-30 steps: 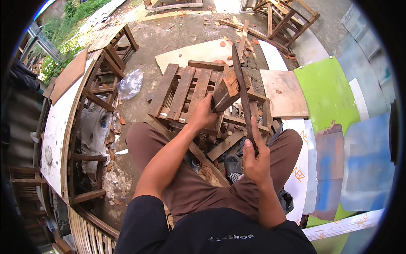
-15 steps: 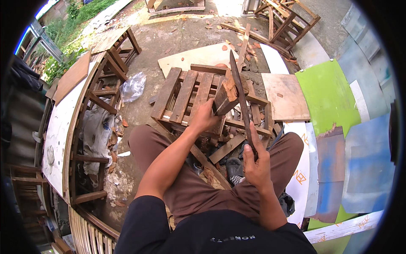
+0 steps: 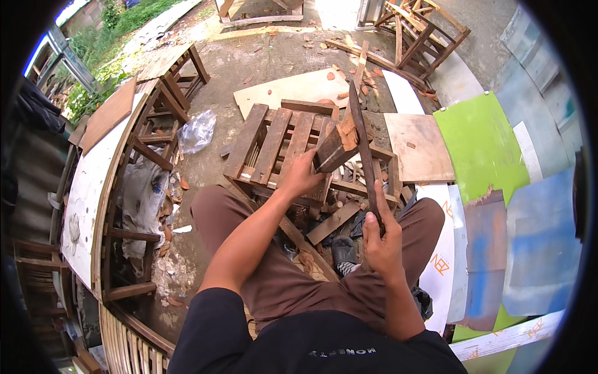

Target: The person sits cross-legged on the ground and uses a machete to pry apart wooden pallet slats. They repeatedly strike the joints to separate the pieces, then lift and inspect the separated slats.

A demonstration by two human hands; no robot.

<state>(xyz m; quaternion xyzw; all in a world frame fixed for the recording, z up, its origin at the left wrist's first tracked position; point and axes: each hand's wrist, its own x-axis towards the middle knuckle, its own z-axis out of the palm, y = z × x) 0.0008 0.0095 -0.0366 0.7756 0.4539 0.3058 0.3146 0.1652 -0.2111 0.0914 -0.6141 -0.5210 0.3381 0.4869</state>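
Observation:
My left hand (image 3: 303,176) is closed around the near end of a short wooden block (image 3: 335,151), which slants up and away over a slatted wooden stand (image 3: 268,144). The block's far end is rough and paler than its dark sides. In my right hand (image 3: 383,244) is a long, dark machete (image 3: 362,144), gripped low with the forefinger stretched along it. Its blade points up and away, just right of the block's rough end; whether the two touch I cannot tell.
Wood scraps (image 3: 336,222) lie between my feet, below the stand. A pale board (image 3: 286,90) is behind it. At left stands a long wooden bench (image 3: 103,206) beside a clear plastic bag (image 3: 196,132). Painted sheets, one of them green (image 3: 483,140), cover the right side.
The machete's tip has shifted slightly right and down, and the blade stands a little more upright. The block's rough end has moved slightly right. Both hands keep their holds.

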